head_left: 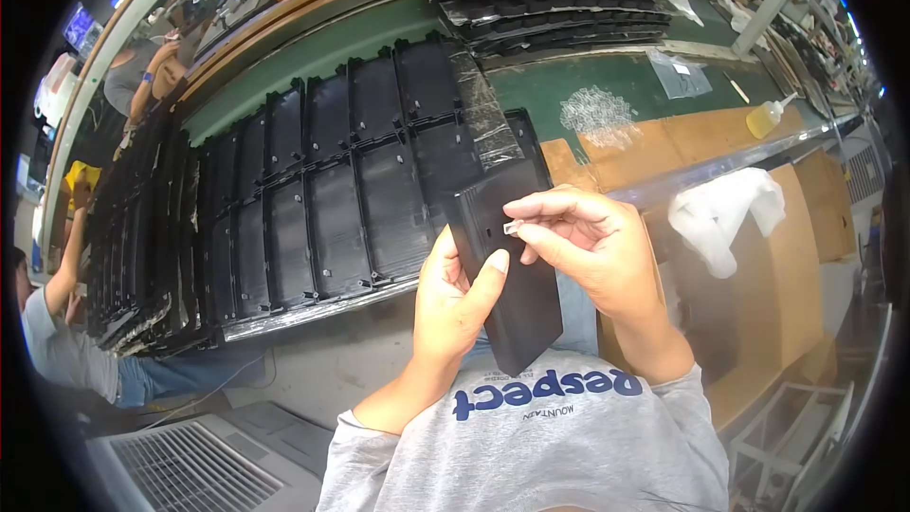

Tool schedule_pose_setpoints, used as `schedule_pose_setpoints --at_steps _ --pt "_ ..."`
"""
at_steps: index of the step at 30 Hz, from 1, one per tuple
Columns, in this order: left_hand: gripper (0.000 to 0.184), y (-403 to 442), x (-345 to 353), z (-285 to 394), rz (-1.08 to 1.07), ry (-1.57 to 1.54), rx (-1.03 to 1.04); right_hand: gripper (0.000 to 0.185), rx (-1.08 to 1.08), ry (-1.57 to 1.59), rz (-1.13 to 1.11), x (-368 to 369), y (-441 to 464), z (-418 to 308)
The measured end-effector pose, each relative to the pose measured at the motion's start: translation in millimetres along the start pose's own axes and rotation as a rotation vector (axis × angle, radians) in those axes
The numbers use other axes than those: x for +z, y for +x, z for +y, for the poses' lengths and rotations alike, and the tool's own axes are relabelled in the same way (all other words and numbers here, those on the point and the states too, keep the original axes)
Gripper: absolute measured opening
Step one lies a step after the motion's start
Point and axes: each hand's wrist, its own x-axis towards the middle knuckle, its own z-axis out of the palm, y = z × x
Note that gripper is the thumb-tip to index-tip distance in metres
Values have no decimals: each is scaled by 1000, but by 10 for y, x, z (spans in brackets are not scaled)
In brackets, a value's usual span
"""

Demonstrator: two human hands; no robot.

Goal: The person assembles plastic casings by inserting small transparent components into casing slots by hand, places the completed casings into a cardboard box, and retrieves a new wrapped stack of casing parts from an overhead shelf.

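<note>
My left hand (455,296) grips a black plastic panel (523,308) by its left side, with the thumb lying across its face. The panel is held tilted in front of my shirt. Between thumb and forefinger of my right hand (592,245) is a small clear plastic piece (512,227). It is right at the panel's face, close to a small slot (489,230); whether it touches I cannot tell. Beyond my hands, a tray of black panels (355,199) lies on the bench in rows.
A pile of small clear pieces (599,116) lies on the green bench beside cardboard (664,140). White foam wrap (728,213) is at the right, a yellow-liquid bottle (770,116) behind it. Stacked black trays (559,5) stand at the back. Another person's arm (68,256) is at far left.
</note>
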Motion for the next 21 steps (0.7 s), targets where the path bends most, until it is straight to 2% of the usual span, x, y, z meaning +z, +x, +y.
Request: schedule_pose_setpoints --at_steps 3,14,17,21 --pt "31 -14 -48 7 0 56 -10 16 36 -49 -9 33 12 23" --pt "33 -5 -44 3 -25 142 2 20 -161 -327 -86 8 11 129" --pt "33 -12 -73 -18 -34 230 40 20 -151 -426 -66 55 -15 64" --pt "32 -3 -36 22 -1 194 41 20 -173 -473 -36 45 -31 54"
